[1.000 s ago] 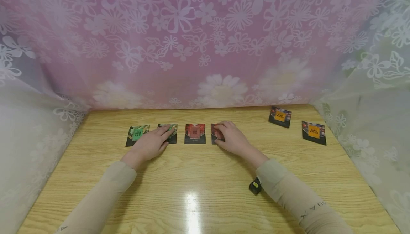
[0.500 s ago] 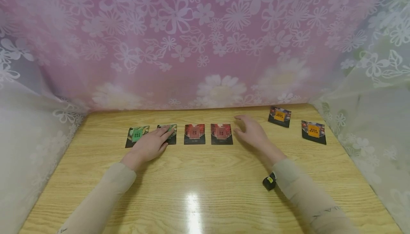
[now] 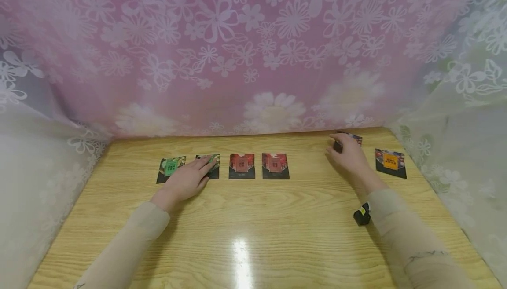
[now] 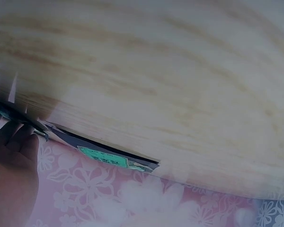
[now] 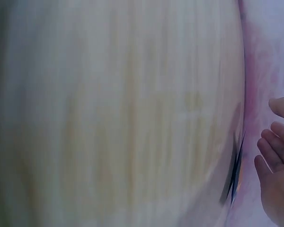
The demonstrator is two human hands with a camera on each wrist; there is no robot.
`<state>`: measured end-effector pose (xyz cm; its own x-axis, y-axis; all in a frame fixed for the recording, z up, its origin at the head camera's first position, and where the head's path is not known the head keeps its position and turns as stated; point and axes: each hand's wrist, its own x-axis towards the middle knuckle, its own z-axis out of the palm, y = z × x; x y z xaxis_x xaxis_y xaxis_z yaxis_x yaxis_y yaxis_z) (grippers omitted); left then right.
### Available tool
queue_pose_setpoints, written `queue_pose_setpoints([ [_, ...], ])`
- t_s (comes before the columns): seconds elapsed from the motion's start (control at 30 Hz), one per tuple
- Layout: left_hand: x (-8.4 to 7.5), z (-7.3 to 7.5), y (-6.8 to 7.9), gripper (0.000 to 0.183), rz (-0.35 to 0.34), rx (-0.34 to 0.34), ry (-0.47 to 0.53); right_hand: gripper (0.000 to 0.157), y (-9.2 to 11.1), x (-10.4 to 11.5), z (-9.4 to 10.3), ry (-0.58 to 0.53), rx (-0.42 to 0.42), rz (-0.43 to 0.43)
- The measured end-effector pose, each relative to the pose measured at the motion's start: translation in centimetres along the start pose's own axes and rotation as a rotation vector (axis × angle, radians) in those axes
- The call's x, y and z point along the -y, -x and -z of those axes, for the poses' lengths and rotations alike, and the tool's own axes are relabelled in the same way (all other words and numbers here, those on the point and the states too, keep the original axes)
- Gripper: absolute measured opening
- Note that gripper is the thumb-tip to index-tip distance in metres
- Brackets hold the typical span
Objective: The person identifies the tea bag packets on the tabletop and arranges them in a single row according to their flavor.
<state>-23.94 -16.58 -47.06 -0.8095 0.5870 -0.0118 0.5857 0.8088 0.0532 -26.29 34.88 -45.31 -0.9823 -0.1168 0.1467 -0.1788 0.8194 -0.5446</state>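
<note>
My left hand (image 3: 183,182) rests with straight fingers on a small flat black packet with a green picture (image 3: 214,173), covering much of it. Left of it lies another packet, with a green label (image 3: 170,167), which shows edge-on in the left wrist view (image 4: 104,156). Two red-labelled packets (image 3: 242,166) stand side by side to the right of my left hand. At the back right, my right hand (image 3: 351,156) is over a dark packet (image 3: 358,139), mostly hiding it. The right wrist view shows that hand's fingers loosely spread, apart from the packet's edge (image 5: 236,172).
One packet with an orange label (image 3: 391,162) lies askew near the table's right side. A black device (image 3: 362,214) sits at my right wrist. Floral curtain (image 3: 253,60) closes off the back and both sides of the wooden table (image 3: 245,210).
My right hand has let go of the right-hand red packet and moved right and back, over to the rear orange-labelled packet. My left hand has stayed in place.
</note>
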Motion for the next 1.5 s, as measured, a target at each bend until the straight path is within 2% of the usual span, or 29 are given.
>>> queue_pose_setpoints([
  [0.4,0.2,-0.3,0.0,0.059,-0.001,-0.016,-0.014,0.053,-0.1,-3.8,1.4,-0.074,-0.023,-0.097],
  [0.77,0.1,-0.3,0.0,0.058,-0.001,-0.016,-0.015,0.055,-0.5,-5.6,1.5,0.035,-0.002,-0.069],
  [1.13,0.3,-0.3,-0.2,0.059,-0.003,-0.012,-0.015,0.058,-0.9,-5.9,1.4,0.086,0.077,-0.042],
  [1.5,0.3,-0.2,-0.1,0.059,-0.007,-0.008,-0.025,0.061,-0.3,-4.8,0.7,0.113,0.132,-0.003],
])
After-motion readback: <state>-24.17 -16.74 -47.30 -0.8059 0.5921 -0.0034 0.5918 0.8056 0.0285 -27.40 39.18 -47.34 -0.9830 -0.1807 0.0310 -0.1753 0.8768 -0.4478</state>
